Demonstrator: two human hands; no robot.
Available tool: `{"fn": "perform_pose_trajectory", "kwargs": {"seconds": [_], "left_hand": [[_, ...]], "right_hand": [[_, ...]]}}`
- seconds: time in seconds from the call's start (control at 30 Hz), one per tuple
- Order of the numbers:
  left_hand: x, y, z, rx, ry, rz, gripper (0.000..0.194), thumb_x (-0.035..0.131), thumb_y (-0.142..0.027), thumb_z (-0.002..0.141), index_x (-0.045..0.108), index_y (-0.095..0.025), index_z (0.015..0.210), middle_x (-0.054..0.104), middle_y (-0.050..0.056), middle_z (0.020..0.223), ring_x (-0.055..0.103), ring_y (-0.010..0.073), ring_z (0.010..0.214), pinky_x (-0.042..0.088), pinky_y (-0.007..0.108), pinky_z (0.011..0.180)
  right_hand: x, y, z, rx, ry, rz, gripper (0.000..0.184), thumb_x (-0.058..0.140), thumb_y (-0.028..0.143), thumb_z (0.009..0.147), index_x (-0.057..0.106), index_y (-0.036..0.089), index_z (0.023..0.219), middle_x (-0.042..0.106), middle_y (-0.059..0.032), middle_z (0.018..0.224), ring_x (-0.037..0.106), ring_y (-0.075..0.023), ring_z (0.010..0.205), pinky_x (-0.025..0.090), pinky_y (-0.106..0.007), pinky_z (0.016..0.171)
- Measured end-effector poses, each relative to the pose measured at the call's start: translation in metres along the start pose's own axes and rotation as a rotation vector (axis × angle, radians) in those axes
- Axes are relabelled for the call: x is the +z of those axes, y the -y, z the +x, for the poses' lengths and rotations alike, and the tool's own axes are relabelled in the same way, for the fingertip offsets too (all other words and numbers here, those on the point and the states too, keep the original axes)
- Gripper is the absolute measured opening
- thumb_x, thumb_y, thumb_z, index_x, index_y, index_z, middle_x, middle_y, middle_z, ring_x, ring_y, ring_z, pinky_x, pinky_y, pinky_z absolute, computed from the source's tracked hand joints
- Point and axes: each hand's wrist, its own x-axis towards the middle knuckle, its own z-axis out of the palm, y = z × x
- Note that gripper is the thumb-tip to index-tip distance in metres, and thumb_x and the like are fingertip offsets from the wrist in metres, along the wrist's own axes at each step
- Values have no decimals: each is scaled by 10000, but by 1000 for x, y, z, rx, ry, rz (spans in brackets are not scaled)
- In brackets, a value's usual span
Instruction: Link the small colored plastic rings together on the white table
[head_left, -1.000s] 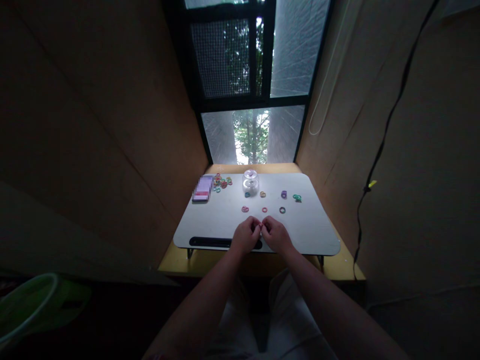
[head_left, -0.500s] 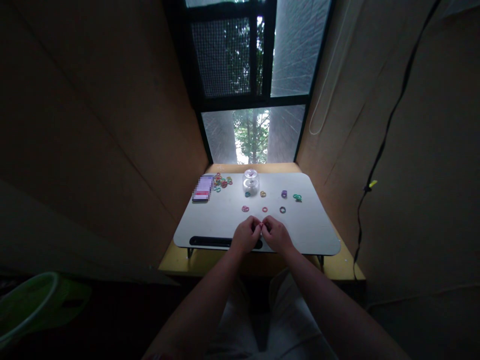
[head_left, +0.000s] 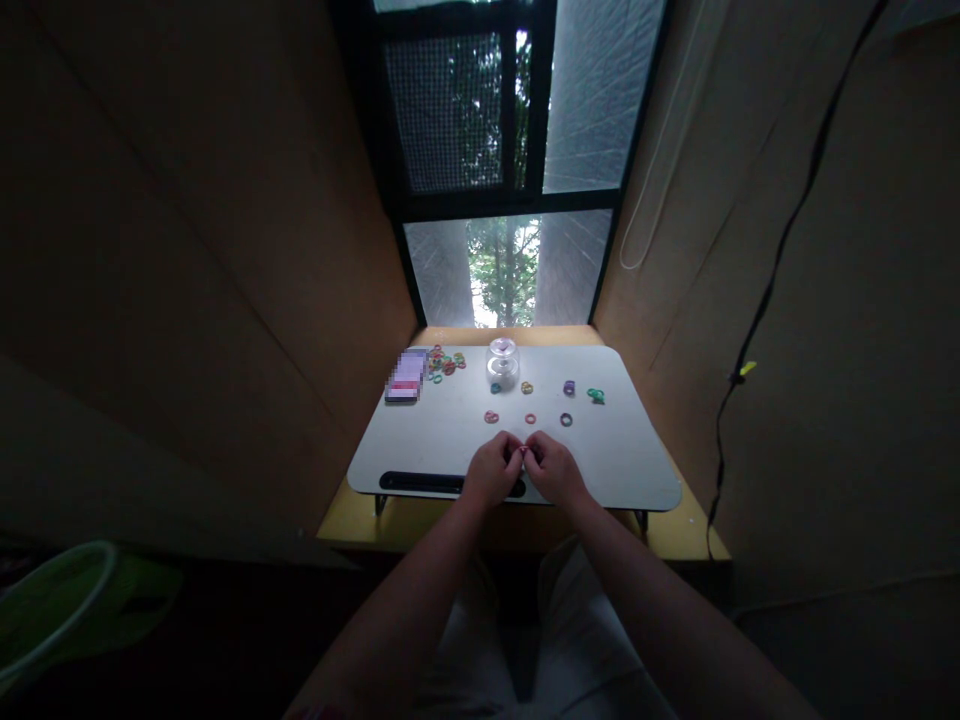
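Observation:
My left hand (head_left: pixel 492 468) and my right hand (head_left: pixel 553 466) meet fingertip to fingertip over the near middle of a white lap table (head_left: pixel 450 440). Both are closed in a pinch on a small pink ring (head_left: pixel 523 453) held between them. Just beyond my hands lie a pink ring (head_left: pixel 491 417), a red ring (head_left: pixel 530 418) and a dark ring (head_left: pixel 565 419). Farther back stands a clear round jar (head_left: pixel 502 363) with a yellow ring (head_left: pixel 526 387) beside it.
A pile of several coloured rings (head_left: pixel 445 362) lies at the back left beside a phone (head_left: pixel 406 376). A purple ring (head_left: pixel 568 387) and a green ring (head_left: pixel 595 395) lie at the back right. A dark slot (head_left: pixel 420 483) runs along the near edge. A window is behind, a green tub (head_left: pixel 67 610) at lower left.

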Motion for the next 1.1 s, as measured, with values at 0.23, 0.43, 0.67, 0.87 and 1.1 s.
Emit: {"fn": "perform_pose_trajectory", "kwargs": {"seconds": [0.23, 0.43, 0.67, 0.87, 1.1], "left_hand": [[-1, -1, 0, -8, 0, 1, 127, 497, -302, 847, 568, -197, 832, 610, -15, 724, 532, 110, 640, 379, 229, 604], [-2, -4, -1, -16, 0, 3, 135, 495, -304, 847, 573, -195, 834, 605, -13, 714, 531, 114, 638, 376, 233, 600], [-3, -6, -1, -12, 7, 5, 120, 496, -286, 845, 569, -192, 832, 619, -10, 732, 539, 112, 647, 382, 227, 609], [-2, -3, 0, -14, 0, 0, 124, 500, -294, 844, 576, -196, 841, 623, -14, 733, 539, 108, 642, 380, 226, 605], [-2, -4, -1, -12, -1, 11, 117, 502, -285, 843, 576, -195, 837, 623, -12, 735, 545, 112, 657, 387, 228, 616]], "right_hand": [[-2, 2, 0, 4, 3, 6, 99, 457, 233, 804, 525, 198, 741, 558, 10, 650, 485, -125, 591, 328, -226, 560], [-2, 3, 0, 10, 8, 2, 103, 456, 242, 809, 532, 202, 753, 568, 4, 660, 492, -132, 596, 338, -231, 564], [-2, 2, 0, 7, 8, 12, 104, 456, 246, 815, 532, 202, 757, 563, 9, 649, 493, -132, 593, 337, -228, 561], [-2, 2, 1, -3, 5, 11, 95, 462, 243, 812, 525, 199, 756, 555, 15, 650, 489, -126, 586, 336, -228, 566], [-2, 3, 0, 9, 14, 8, 104, 457, 255, 820, 522, 201, 758, 551, 10, 647, 484, -129, 587, 336, -230, 557]]}}
